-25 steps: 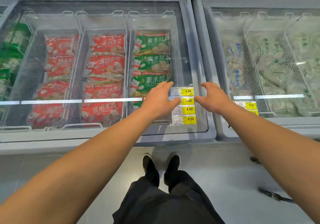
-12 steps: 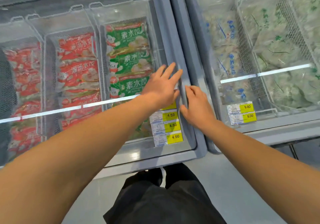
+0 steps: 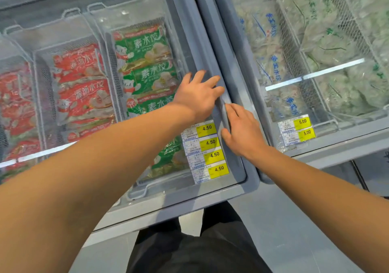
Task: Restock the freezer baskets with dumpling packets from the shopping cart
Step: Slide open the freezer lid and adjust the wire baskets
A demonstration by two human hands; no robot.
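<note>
Head view: both hands at right edge of left freezer's sliding glass lid [image 3: 147, 19]. Left hand [image 3: 199, 96] flat on glass, fingers [image 3: 212, 81] spread and straight, tips at grey lid frame [image 3: 228, 114]. Right hand [image 3: 242, 131] on frame itself, fingers loosely bent over its ridge; firm grip or plain press, cannot tell. Neither hand holds packet. Green dumpling packets [image 3: 147, 62] in basket under glass, red packets [image 3: 84, 87] in basket to left. Shopping cart not in view. Step, judged: opening lid before restocking. Next calls for sliding lid leftward, steady even push.
</note>
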